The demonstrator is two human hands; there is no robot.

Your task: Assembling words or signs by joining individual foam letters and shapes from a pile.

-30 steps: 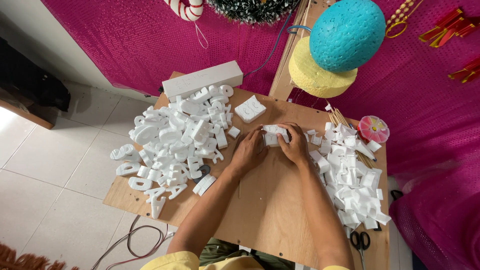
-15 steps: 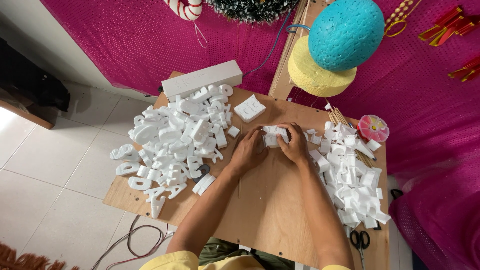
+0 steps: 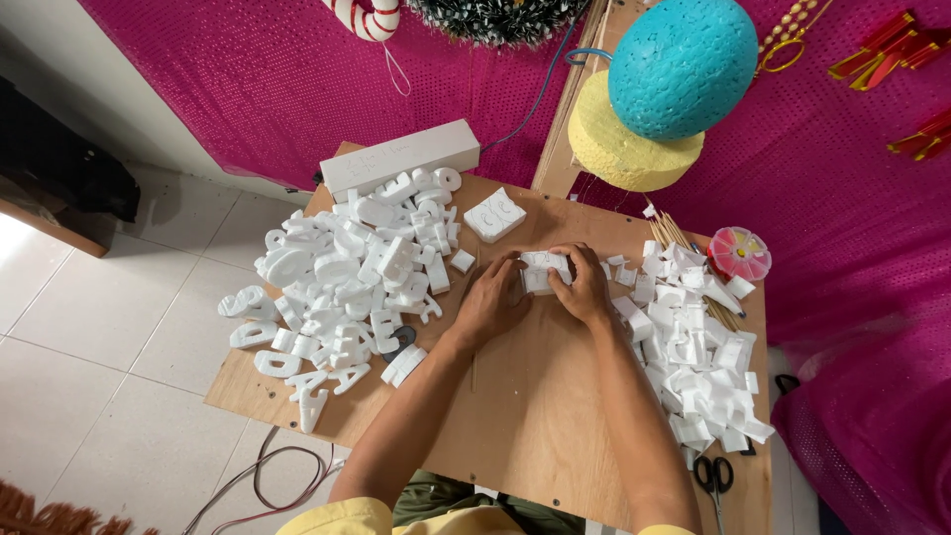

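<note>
- The left hand [image 3: 492,302] and the right hand [image 3: 584,287] are meeting over the middle of a wooden board [image 3: 535,416], both gripping one small white foam block [image 3: 543,269].
- The left fingers are curling around the block's left edge; the right fingers are wrapping over its top and right side, so both hands are pinching the block between them, just above the board.
- A big heap of white foam letters [image 3: 347,267] is lying to the left of the hands, spilling toward the board's left edge.
- A pile of white foam scraps [image 3: 698,347] is sitting along the right side, just beside the right wrist.
- A square foam piece [image 3: 494,214] is resting near the top of the board, beside a long white foam bar [image 3: 401,157].
- Scissors [image 3: 715,478] are lying at the lower right corner.
- A teal foam ball [image 3: 682,67] is sitting on a yellow foam disc [image 3: 619,149] above the board.
</note>
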